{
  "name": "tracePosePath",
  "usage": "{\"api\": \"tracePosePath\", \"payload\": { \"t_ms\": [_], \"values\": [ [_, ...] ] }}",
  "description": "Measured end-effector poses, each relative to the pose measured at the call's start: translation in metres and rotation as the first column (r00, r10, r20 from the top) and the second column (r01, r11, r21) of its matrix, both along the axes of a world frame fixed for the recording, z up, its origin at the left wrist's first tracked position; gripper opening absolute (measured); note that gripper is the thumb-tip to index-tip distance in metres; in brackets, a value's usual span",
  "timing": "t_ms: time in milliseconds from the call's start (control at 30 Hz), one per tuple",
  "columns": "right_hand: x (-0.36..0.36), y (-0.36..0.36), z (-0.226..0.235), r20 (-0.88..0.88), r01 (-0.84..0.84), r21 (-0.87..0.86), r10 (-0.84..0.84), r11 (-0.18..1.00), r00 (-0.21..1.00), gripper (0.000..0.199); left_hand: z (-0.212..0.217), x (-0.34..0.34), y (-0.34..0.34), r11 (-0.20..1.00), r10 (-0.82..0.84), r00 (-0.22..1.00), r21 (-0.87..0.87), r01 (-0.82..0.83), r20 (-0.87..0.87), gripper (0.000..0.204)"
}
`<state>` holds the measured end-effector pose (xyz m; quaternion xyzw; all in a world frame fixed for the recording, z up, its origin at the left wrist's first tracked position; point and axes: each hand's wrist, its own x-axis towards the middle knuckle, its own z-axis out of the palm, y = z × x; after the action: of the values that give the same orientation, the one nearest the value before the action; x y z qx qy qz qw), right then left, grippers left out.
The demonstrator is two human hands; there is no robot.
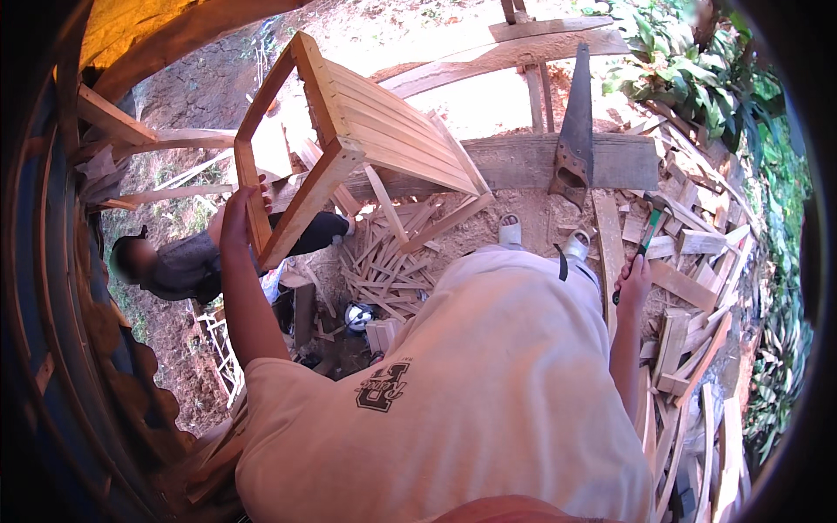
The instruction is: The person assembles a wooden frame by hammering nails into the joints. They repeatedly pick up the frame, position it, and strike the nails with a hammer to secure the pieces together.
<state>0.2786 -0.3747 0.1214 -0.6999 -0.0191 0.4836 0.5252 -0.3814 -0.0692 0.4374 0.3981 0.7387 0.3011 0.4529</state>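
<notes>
My left hand (pixel 237 216) grips one leg of a slatted wooden frame (pixel 366 131), holding it raised and tilted above the ground at the upper left. My right hand (pixel 634 277) hangs at my right side, closed around the green handle of a hammer (pixel 649 228) whose head points up and away. My pale shirt and trousers fill the middle and lower part of the view, with my two light sandals (pixel 510 231) on the dirt below.
A handsaw (pixel 574 131) leans on a wide plank bench (pixel 523 161). Several wood offcuts and slats (pixel 392 261) litter the ground ahead and to the right. Another person (pixel 187 266) crouches at the left. Green plants (pixel 697 61) grow at the upper right.
</notes>
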Motion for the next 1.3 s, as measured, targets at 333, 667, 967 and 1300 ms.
{"api": "tracePosePath", "payload": {
  "t_ms": [333,667,967,1300],
  "values": [
    [-0.016,0.02,0.004,0.041,0.022,-0.053,-0.02,0.998,0.999,0.021,-0.001,-0.003,-0.015,0.996,0.08,0.974,-0.023,-0.087,-0.214,0.031],
    [-0.019,0.043,-0.004,0.05,-0.07,-0.04,0.072,0.997,0.996,0.02,-0.013,0.009,-0.045,0.998,0.068,0.935,0.035,-0.059,-0.349,0.021],
    [-0.007,0.062,0.032,0.054,-0.168,-0.014,0.168,0.986,0.984,0.016,-0.023,0.002,-0.028,0.993,0.121,0.907,0.043,-0.113,-0.403,0.036],
    [-0.064,0.127,0.155,-0.037,-0.351,0.293,0.377,0.89,0.925,0.021,-0.009,0.032,-0.029,0.983,0.1,0.948,0.178,-0.048,-0.301,0.05]
  ]
}}
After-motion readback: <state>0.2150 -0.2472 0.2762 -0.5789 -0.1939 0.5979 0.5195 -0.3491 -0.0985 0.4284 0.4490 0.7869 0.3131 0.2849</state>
